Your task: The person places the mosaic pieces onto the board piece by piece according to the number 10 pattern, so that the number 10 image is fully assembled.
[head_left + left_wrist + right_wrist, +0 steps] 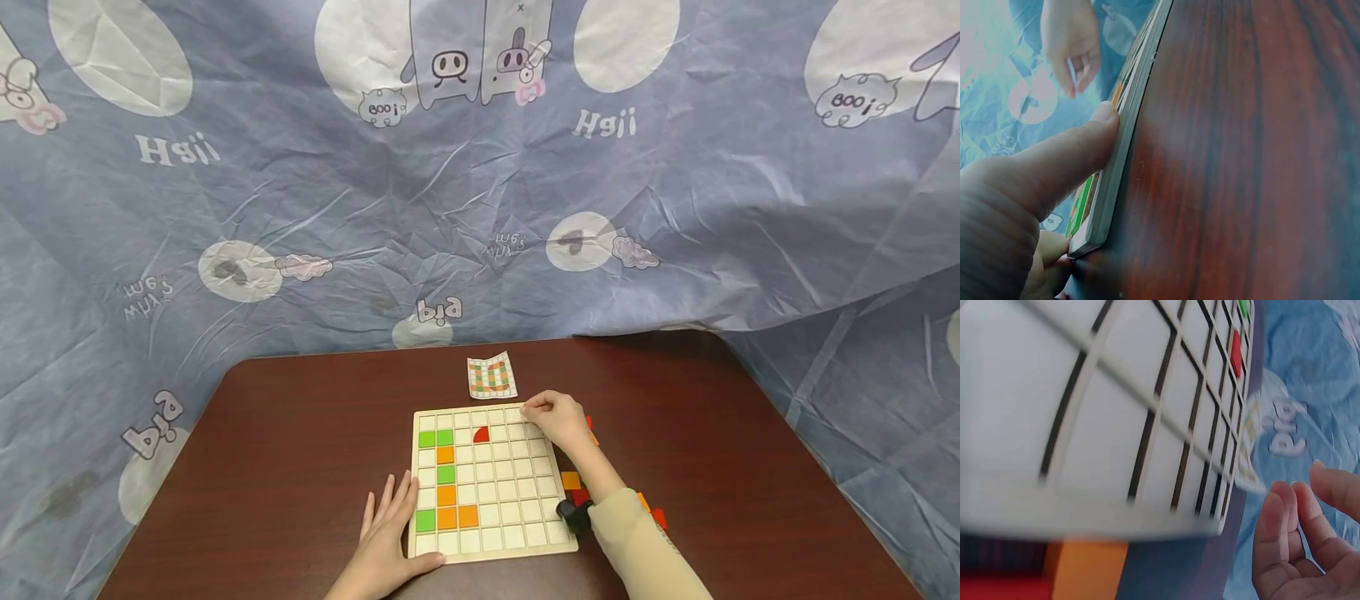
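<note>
Those tiles (446, 496) look light and stiff, best pinched by their edges; the left hand (388, 540) spreads against the board (511, 492), the right hand (560, 420) curls, whether pinching anything I can't tell.

So the hand (1322, 553) is at the edge here, fingers kinda loosely bent, thumb tip near the fingertips. Huge white gridded board (1094, 515) fills everything left of it, nearest corner just beside the fingers. Red piece (1236, 353) sits on the board up and left of the hand, with a green piece (1244, 307) further up. Patterned paper (1249, 465) is just past the fingertips, blurry tbh. Orange block (1088, 569) is low, well left of the hand. Crinkly blue cloth (1322, 419) behind the hand.
</note>
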Demonstrator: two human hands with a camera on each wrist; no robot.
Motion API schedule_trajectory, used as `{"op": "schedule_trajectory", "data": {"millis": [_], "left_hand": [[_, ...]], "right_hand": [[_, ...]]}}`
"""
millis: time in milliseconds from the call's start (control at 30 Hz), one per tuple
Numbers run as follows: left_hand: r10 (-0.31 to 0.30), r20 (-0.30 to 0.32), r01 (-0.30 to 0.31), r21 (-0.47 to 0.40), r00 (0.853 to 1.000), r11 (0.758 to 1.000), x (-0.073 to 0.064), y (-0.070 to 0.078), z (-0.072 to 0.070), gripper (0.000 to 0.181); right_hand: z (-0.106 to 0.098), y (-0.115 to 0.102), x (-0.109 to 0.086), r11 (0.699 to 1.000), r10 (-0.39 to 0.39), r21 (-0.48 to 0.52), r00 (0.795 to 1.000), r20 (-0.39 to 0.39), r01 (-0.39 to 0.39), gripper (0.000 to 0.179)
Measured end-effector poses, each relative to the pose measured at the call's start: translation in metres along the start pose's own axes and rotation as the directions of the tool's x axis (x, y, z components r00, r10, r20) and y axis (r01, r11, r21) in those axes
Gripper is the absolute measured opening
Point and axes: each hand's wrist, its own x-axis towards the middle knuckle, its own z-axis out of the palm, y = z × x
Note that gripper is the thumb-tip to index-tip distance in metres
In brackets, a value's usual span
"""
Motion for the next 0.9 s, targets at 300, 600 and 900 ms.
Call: {"op": "schedule_trajectory", "data": {"millis": [300, 600, 900], "left_hand": [[0.003, -0.003, -0.003, -0.002, 1.000, 1.000, 0.000, 0.000, 0.000, 0.115], [0.026, -0.018, -0.026, -0.005, 1.000, 1.000, -0.001, 0.002, -0.002, 0.115], [0.013, -0.017, -0.013, 0.010, 1.000, 1.000, -0.002, 0.001, 0.000, 0.115]], "right_hand": [[-0.041, 0.037, -0.006, 0.997, 0.071, -0.015, 0.995, -0.071, -0.072, 0.028], [-0.053, 0.056, -0.016, 0.982, 0.153, -0.089, 0.980, -0.126, -0.165, 0.032], [-0.045, 0.061, -0.021, 0.972, 0.162, -0.143, 0.975, -0.153, -0.184, 0.038]]}}
